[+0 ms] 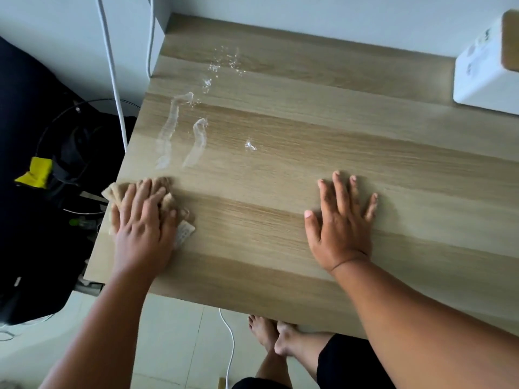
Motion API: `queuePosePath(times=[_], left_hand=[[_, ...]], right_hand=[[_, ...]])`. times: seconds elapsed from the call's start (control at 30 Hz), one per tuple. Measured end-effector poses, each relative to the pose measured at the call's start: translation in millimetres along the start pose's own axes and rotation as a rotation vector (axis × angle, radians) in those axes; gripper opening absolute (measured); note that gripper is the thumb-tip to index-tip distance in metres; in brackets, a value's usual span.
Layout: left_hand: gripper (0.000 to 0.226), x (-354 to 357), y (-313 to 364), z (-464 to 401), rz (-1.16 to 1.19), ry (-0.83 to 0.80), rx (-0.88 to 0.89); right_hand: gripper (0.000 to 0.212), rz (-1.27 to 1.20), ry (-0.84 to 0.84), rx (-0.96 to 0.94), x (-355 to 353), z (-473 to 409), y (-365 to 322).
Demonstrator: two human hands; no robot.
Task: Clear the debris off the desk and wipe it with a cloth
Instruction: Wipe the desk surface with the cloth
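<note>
The view is filled by a light wood-grain table [309, 153], set against a white wall. A dark bag [33, 169] with a yellow tag is seen on the floor beside the table's left edge, and white cables [112, 80] are hung down past it. A white box [486, 71] is stood at the far right of the table. The right hand [341, 223] is laid flat on the bare wood, its grip wide with fingers straight and spread, nothing held. The left hand [144, 220] is pressed on a crumpled beige cloth [168, 202] at the table's left edge, fingers lying over it. Wet streaks [179, 133] and droplets are seen on the wood beyond the cloth.
</note>
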State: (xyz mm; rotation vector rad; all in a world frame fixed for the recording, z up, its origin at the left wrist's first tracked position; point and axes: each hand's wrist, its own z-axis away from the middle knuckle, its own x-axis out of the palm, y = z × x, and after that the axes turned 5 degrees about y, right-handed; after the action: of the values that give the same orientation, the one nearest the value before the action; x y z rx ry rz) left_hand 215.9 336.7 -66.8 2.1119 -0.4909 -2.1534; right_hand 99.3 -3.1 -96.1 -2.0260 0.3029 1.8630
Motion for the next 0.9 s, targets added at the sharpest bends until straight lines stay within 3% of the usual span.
queuePosePath(times=[0.1,0.2,0.4,0.5,0.57,0.73,0.9], left_hand=[[0.057,10.6,20.1,-47.9,0.001,0.027,-0.154],[0.057,21.3,47.1,-81.2,0.017,0.016,-0.178],[0.058,32.8,81.8,-59.3,0.015,-0.064,0.255],[0.055,27.1,57.6,-25.3,0.038,-0.07,0.531],[0.052,18.0,24.0,-17.9,0.036,-0.066,0.611],[0.059,-6.0,-25.4,-49.5,-0.021,-0.079,0.361],[0.053,13.5,26.6,-95.4,0.033,0.013,-0.082]], right_hand=[[0.069,0.001,0.005,0.0,1.0,0.6,0.1],[0.069,-0.003,0.014,0.0,1.5,0.0,0.2],[0.069,0.003,0.014,0.001,0.7,0.8,1.0],[0.069,0.005,0.012,-0.001,-0.1,0.5,0.7],[0.069,0.005,0.009,-0.001,0.2,0.5,0.2],[0.069,0.001,0.005,-0.005,-0.3,-0.1,-0.6],[0.07,0.004,0.007,-0.003,-1.8,0.2,-0.4]])
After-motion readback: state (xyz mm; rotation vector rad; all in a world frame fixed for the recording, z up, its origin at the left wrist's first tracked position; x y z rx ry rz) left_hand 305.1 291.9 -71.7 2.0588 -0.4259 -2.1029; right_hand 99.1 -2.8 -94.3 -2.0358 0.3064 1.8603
